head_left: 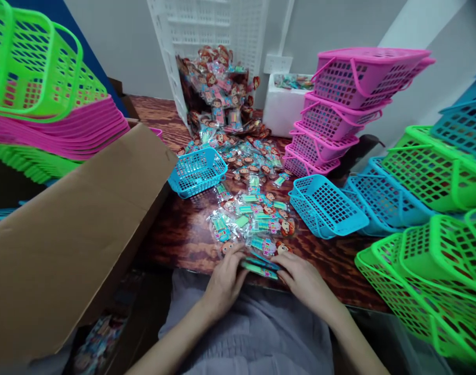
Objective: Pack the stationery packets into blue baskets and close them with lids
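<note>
At the near edge of the dark wooden table, my left hand and my right hand together hold a small stack of clear toy packets with teal contents, fingers curled around its two ends. Just beyond my hands lies a loose spread of the same packets, printed with cartoon figures. A bigger heap of packets spills down from the back of the table. An empty blue basket sits left of the spread, and another blue basket lies tilted to its right.
A large cardboard flap fills the left foreground. Stacked pink baskets stand at the back right, green baskets and blue ones on the right. Green and pink stacks lie left. A white foam box and white crates stand behind.
</note>
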A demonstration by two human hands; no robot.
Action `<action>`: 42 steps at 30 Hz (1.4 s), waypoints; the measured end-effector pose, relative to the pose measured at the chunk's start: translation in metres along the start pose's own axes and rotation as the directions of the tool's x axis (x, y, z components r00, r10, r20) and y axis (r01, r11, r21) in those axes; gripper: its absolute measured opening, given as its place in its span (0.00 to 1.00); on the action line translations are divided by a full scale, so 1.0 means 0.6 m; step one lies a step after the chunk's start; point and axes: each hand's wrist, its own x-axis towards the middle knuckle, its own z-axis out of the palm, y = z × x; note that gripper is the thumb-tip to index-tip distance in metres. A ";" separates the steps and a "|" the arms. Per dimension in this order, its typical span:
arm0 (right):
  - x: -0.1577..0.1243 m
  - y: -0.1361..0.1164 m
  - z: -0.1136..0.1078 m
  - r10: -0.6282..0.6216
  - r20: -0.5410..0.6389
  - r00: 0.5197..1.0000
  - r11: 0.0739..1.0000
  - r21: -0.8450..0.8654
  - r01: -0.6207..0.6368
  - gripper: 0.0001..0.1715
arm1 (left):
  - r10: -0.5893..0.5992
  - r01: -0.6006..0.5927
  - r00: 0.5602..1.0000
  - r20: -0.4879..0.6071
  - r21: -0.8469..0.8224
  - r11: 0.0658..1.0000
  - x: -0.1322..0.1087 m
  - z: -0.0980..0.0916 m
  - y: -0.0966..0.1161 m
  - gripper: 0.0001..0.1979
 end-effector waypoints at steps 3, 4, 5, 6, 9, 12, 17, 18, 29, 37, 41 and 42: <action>0.002 -0.004 0.002 -0.020 -0.002 1.000 0.998 0.052 0.020 0.22 | 0.002 -0.001 0.999 -0.054 0.012 1.000 0.005 0.001 0.001 0.25; 0.003 -0.005 0.003 -0.019 -0.002 1.000 0.998 0.065 0.019 0.22 | -0.001 0.002 0.999 -0.052 0.024 1.000 0.005 0.000 0.001 0.28; 0.004 -0.007 0.005 -0.020 -0.001 1.000 0.997 0.078 0.020 0.22 | -0.004 0.006 0.999 -0.042 0.038 0.999 0.003 -0.003 0.001 0.30; 0.005 -0.010 0.006 -0.024 0.002 1.000 0.996 0.091 0.023 0.21 | -0.009 0.011 1.000 -0.030 0.056 0.998 0.001 -0.006 0.001 0.31; 0.007 -0.022 0.010 -0.042 0.030 0.999 0.990 0.134 0.038 0.20 | -0.014 0.015 1.000 -0.005 0.129 0.991 -0.007 -0.016 0.003 0.32; 0.008 -0.030 0.006 -0.046 0.090 0.995 0.986 0.163 0.031 0.18 | 0.015 -0.016 1.000 0.007 0.226 0.974 -0.007 -0.025 0.006 0.34; 0.027 -0.011 -0.020 -0.095 0.227 0.969 0.940 0.342 0.012 0.13 | 0.108 -0.179 0.966 0.233 0.305 0.935 0.016 -0.038 0.009 0.32; 0.036 -0.005 -0.023 -0.065 0.196 0.978 0.937 0.350 -0.008 0.14 | 0.107 -0.191 0.955 0.276 0.298 0.935 0.021 -0.040 0.009 0.30; 0.065 0.022 0.024 0.214 0.006 0.977 0.967 0.141 -0.213 0.04 | 0.005 -0.035 0.965 0.261 0.111 0.993 0.020 -0.042 -0.006 0.23; 0.040 0.019 0.044 0.292 -0.099 0.951 0.915 0.319 -0.247 0.18 | -0.124 0.144 0.968 0.220 -0.078 0.987 0.019 -0.041 -0.001 0.45; 0.035 0.016 0.053 0.279 -0.001 0.960 0.833 0.498 -0.241 0.16 | -0.133 0.158 0.970 0.204 -0.110 0.981 0.019 -0.041 0.003 0.45; 0.032 0.013 0.050 0.250 0.018 0.968 0.825 0.520 -0.222 0.14 | -0.132 0.158 0.970 0.203 -0.115 0.981 0.017 -0.041 0.003 0.45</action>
